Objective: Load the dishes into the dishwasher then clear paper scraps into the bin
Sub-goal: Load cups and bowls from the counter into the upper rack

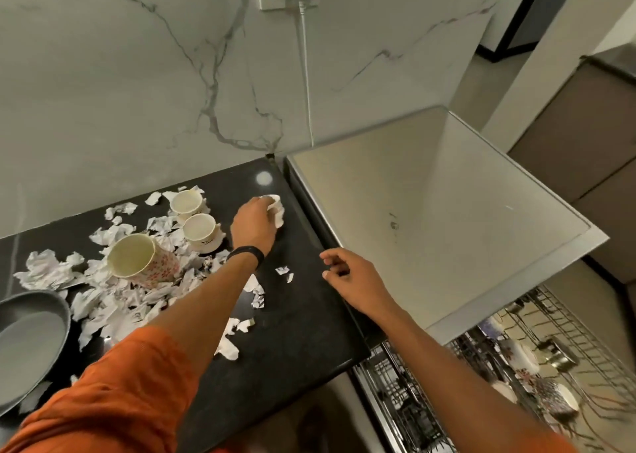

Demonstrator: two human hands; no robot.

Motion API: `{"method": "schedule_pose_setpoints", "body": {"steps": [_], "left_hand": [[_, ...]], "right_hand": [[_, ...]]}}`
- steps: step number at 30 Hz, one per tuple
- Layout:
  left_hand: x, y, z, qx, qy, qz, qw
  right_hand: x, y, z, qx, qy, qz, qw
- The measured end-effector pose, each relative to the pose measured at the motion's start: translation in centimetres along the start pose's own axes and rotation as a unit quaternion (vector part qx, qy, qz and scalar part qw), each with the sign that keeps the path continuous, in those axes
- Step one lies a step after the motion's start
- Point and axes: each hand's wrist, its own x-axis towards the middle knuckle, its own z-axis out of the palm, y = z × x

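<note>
Gripping a small white cup (273,200), left hand (253,224) was extended; two cream cups (200,227) just left of it. Right hand (349,278) hung nearer, fingers slack, empty.

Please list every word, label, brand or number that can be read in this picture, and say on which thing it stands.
No text can be read here.
Nearer small cup: a dark mark near its base, too blurred to read.
Paper scraps: faint grey print, too small to read.
</note>
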Motion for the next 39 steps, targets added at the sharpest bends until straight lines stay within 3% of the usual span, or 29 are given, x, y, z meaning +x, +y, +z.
{"method": "schedule_pose_setpoints", "body": {"steps": [6, 12, 20, 26, 30, 34, 39], "left_hand": [[-4.0, 9.7, 3.7, -0.159, -0.06, 0.1, 0.98], [-9.0, 17.4, 8.7, -0.244, -0.196, 0.146, 0.939], [-16.0, 25.8, 14.3, -0.29, -0.317, 0.163, 0.888], [-21.9, 31.7, 18.2, -0.275, -0.334, 0.183, 0.883], [-25.1, 33.2, 21.8, -0.232, -0.369, 0.214, 0.874], [-27.3, 34.1, 24.8, -0.21, -0.42, 0.21, 0.858], [-27.5, 34.1, 28.6, -0.183, -0.4, 0.161, 0.884]], "right_hand": [[-1.4, 2.3, -2.7, 0.041, 0.15, 0.05, 0.987], [-6.1, 6.4, -7.8, 0.094, 0.261, 0.061, 0.959], [-15.8, 12.4, -14.1, 0.12, 0.314, 0.114, 0.935], [-20.9, 17.9, -18.9, 0.172, 0.368, 0.215, 0.888], [-22.7, 21.8, -22.1, 0.225, 0.371, 0.277, 0.857], [-23.3, 25.3, -23.1, 0.294, 0.32, 0.318, 0.843], [-23.3, 28.6, -23.4, 0.314, 0.243, 0.338, 0.854]]}}
